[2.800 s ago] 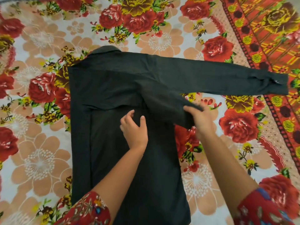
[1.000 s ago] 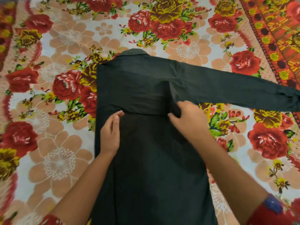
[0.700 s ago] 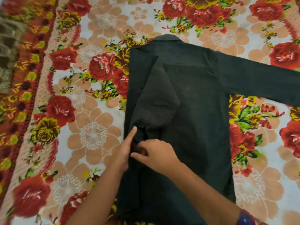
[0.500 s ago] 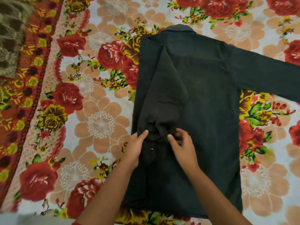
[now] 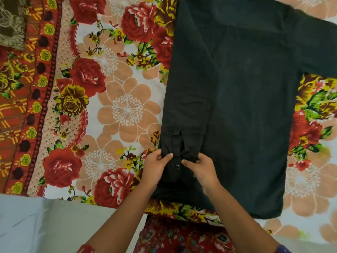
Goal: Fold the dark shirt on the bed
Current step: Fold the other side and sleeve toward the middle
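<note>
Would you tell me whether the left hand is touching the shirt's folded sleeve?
Touching. The head view shows the left hand pinching the bunched cuff end of the folded sleeve, with no gap between them.

left hand [image 5: 154,168] and right hand [image 5: 202,171] on cuff [image 5: 173,172] of dark shirt [image 5: 246,106]

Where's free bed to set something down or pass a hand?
Widest: flowered bedsheet between black long-sleeved shirt and red patterned border strip. Smaller: sheet right of the shirt, under its outstretched sleeve. Crowded: folded sleeve's cuff, pinched by left hand and right hand.
</note>
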